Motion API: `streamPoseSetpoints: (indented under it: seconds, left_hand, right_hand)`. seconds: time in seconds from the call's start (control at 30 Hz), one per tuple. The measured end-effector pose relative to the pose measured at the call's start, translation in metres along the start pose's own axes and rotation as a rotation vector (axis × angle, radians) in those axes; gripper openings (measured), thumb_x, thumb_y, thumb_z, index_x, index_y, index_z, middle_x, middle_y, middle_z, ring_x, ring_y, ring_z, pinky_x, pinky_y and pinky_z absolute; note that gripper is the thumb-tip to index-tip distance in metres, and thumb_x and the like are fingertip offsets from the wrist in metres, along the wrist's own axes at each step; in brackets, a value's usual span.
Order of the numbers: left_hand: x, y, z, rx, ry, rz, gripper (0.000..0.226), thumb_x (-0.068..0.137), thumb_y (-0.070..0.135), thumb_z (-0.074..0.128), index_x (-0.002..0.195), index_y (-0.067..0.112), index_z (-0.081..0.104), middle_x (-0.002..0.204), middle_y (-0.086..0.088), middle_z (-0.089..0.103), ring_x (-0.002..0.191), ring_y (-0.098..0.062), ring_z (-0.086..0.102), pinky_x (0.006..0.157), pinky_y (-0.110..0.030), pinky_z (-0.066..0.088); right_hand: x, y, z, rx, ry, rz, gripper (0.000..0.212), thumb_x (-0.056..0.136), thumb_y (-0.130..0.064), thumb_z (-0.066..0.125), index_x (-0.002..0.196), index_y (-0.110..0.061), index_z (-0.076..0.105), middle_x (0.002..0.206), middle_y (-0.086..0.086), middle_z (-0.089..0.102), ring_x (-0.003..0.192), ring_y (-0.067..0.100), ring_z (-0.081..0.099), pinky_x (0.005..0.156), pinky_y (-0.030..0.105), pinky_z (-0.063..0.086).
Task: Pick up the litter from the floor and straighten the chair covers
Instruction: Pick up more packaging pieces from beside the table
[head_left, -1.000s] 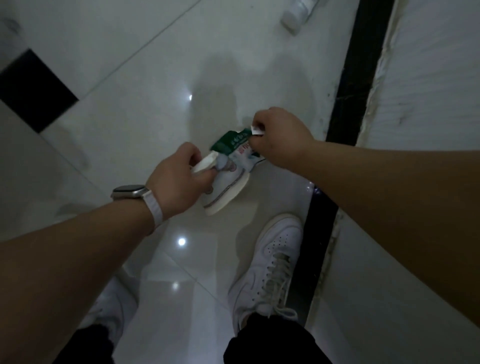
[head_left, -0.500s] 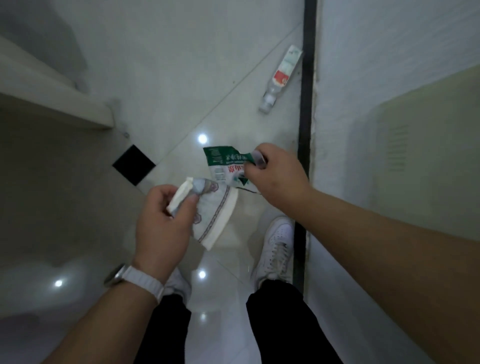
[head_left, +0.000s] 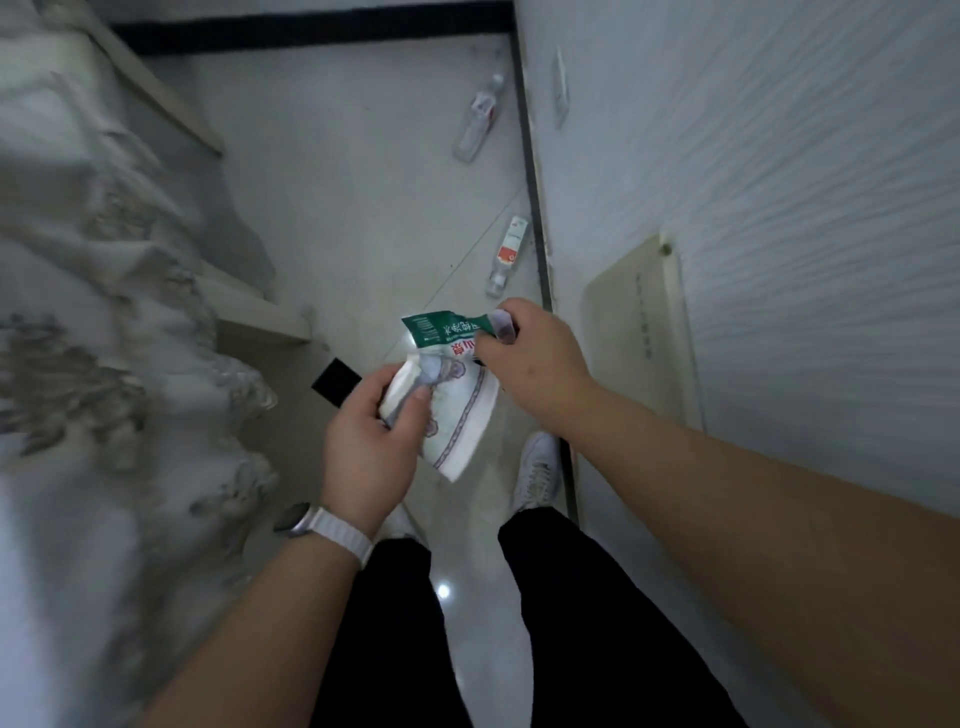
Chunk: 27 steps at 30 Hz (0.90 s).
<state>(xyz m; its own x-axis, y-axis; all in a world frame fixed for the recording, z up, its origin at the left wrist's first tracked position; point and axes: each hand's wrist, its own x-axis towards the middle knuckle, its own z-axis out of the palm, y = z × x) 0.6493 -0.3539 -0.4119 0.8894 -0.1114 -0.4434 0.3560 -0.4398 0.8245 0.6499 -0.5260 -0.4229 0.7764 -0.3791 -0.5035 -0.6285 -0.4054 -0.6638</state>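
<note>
My left hand (head_left: 371, 447) grips a crushed white paper cup (head_left: 460, 423) with a patterned band, held above the floor at the middle of the view. My right hand (head_left: 530, 361) pinches a torn green and white wrapper (head_left: 441, 327) just above the cup, touching it. Two small clear bottles lie on the pale tiled floor by the wall: a near bottle (head_left: 509, 254) with a red label and a far bottle (head_left: 478, 122). At the left hang white embroidered chair covers (head_left: 104, 322), blurred.
A textured white wall (head_left: 753, 156) with a beige panel (head_left: 639, 322) runs along the right, edged by a black floor strip (head_left: 530, 156). My white shoe (head_left: 537, 470) and black trousers are below the hands. Chair seats (head_left: 260, 312) jut from the left.
The view has risen from close to the floor; both hands lifted the cup and wrapper with it. A second bottle and the chair covers have come into sight.
</note>
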Motion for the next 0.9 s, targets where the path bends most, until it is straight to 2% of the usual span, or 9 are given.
streamPoseSetpoints:
  seconds: [0.07,0.17,0.3,0.4,0.57,0.63,0.77,0.9]
  left_hand:
    - [-0.017,0.025,-0.015,-0.015,0.011,0.027,0.016,0.092,0.010,0.066,0.101,0.023,0.067,0.081,0.013,0.067,0.064,0.009,0.060,0.059,-0.006,0.043]
    - [-0.038,0.056,-0.037,-0.053,0.072,0.042,0.015,0.092,0.010,0.065,0.107,0.013,0.068,0.084,0.006,0.069,0.064,0.004,0.061,0.060,-0.010,0.045]
    - [-0.061,0.098,-0.068,-0.066,0.159,0.115,0.017,0.092,0.014,0.066,0.108,0.018,0.069,0.085,0.004,0.070,0.065,0.000,0.063,0.063,-0.013,0.046]
    - [-0.072,0.124,-0.095,-0.091,0.227,0.149,0.016,0.091,0.014,0.066,0.106,0.021,0.068,0.082,0.010,0.069,0.065,0.004,0.063,0.061,-0.009,0.045]
    - [-0.078,0.140,-0.151,-0.166,0.284,0.179,0.020,0.090,0.019,0.068,0.101,0.035,0.067,0.083,0.014,0.071,0.067,0.000,0.065,0.060,-0.016,0.050]
    - [-0.081,0.143,-0.175,-0.188,0.322,0.193,0.017,0.091,0.018,0.068,0.101,0.032,0.067,0.083,0.013,0.070,0.067,0.002,0.064,0.059,-0.014,0.049]
    - [-0.092,0.138,-0.221,-0.263,0.404,0.184,0.011,0.091,0.016,0.067,0.101,0.020,0.068,0.077,0.011,0.068,0.061,0.000,0.061,0.058,-0.014,0.047]
    - [-0.107,0.128,-0.262,-0.322,0.502,0.175,0.010,0.092,0.009,0.065,0.098,0.018,0.067,0.075,0.010,0.065,0.059,0.002,0.059,0.054,-0.011,0.045]
  right_hand:
    - [-0.017,-0.025,-0.018,0.008,0.008,-0.030,0.022,0.088,-0.026,0.060,0.073,-0.016,0.048,0.067,-0.001,0.054,0.062,0.019,0.049,0.055,0.033,0.039]
    - [-0.042,-0.061,-0.042,0.050,0.026,-0.095,0.033,0.089,-0.026,0.059,0.065,-0.021,0.037,0.062,-0.004,0.047,0.057,0.016,0.042,0.055,0.033,0.036]
    - [-0.066,-0.108,-0.061,0.100,0.036,-0.166,0.020,0.088,-0.029,0.062,0.076,-0.016,0.053,0.071,0.002,0.060,0.068,0.027,0.060,0.061,0.043,0.052]
    - [-0.077,-0.143,-0.063,0.056,0.020,-0.218,0.021,0.089,-0.031,0.063,0.076,-0.017,0.053,0.070,-0.004,0.056,0.072,0.023,0.057,0.064,0.036,0.048]
    - [-0.102,-0.197,-0.058,0.021,-0.017,-0.297,0.020,0.092,-0.028,0.063,0.081,-0.012,0.057,0.068,-0.007,0.052,0.062,0.008,0.048,0.057,0.028,0.039]
    - [-0.114,-0.221,-0.053,0.057,-0.029,-0.326,0.021,0.092,-0.024,0.065,0.082,-0.007,0.058,0.067,-0.005,0.051,0.056,0.003,0.046,0.052,0.023,0.038]
    - [-0.136,-0.266,-0.036,0.029,-0.063,-0.401,0.022,0.091,-0.025,0.065,0.085,-0.004,0.060,0.070,0.004,0.054,0.061,0.010,0.046,0.054,0.025,0.038]
    - [-0.154,-0.303,-0.012,-0.024,-0.119,-0.482,0.021,0.091,-0.024,0.064,0.086,-0.004,0.061,0.075,0.011,0.061,0.055,0.005,0.047,0.045,0.015,0.037]
